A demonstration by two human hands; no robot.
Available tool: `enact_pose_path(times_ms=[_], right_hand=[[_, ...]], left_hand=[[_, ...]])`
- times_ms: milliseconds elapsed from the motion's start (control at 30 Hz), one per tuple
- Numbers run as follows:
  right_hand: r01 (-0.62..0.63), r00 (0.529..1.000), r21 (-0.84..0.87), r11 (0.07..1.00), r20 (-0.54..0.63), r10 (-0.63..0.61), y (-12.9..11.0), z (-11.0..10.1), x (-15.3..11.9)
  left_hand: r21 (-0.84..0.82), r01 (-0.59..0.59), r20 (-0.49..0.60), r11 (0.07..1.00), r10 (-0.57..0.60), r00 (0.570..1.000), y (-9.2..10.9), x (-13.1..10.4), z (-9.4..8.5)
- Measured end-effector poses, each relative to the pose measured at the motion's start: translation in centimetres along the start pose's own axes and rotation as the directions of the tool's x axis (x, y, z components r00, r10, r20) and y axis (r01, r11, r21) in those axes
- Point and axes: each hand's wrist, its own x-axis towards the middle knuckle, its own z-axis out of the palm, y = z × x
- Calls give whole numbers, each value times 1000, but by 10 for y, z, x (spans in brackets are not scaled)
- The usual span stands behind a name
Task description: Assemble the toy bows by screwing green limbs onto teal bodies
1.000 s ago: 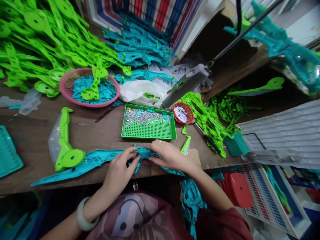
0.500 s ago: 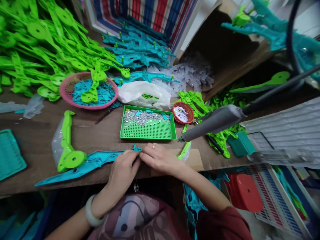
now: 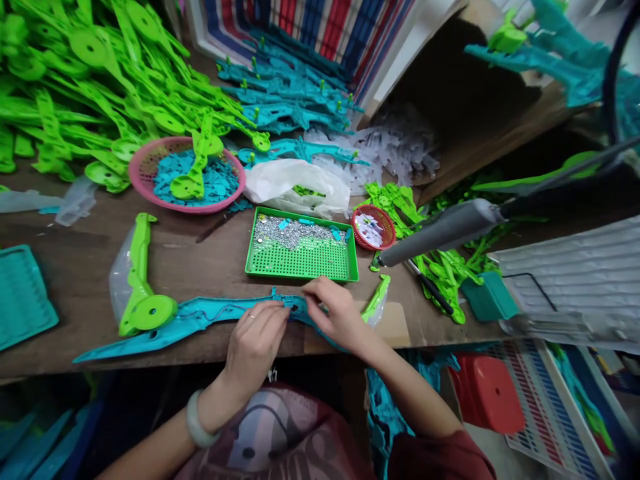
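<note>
A long blue plastic part (image 3: 205, 313) lies along the front edge of the bench, with a thin wire running in it. My left hand (image 3: 259, 337) rests on its middle, fingertips pressed together at the part; whether they pinch something small is hidden. My right hand (image 3: 334, 310) is just to the right over the same part, its fingers curled down and thumb near the index finger, with no visible object between them. At the blue part's left end sits a green piece with a round disc (image 3: 153, 312). Behind my hands stands a green tray (image 3: 300, 265) of small metal screws.
Behind are a pink basket (image 3: 137, 177) of blue pieces, a white plastic bag (image 3: 270, 180) and a red basket (image 3: 391, 233). A grey hanging tool (image 3: 443, 230) reaches in from the right. Green parts (image 3: 90, 50) pile up at back left; a teal tray (image 3: 23, 297) lies far left.
My right hand has moved away from my left and lifted slightly, uncovering the middle of the blue part. The whole view has shifted a little.
</note>
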Motion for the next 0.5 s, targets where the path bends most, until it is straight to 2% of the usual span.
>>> enact_pose_path(times_ms=[133, 200, 333, 500], right_hand=[[64, 981, -214, 975, 194, -21, -6, -4, -6], [79, 969, -261, 962, 247, -13, -5, -2, -9], [43, 992, -248, 968, 124, -12, -4, 8, -16], [4, 997, -206, 978, -68, -19, -12, 17, -23]], left_hand=[[-72, 48, -72, 996, -53, 996, 2, 6, 4], [-127, 77, -116, 989, -92, 989, 3, 9, 5], [-146, 93, -146, 985, -114, 983, 3, 10, 6], [-56, -7, -112, 998, 1, 994, -1, 4, 2]])
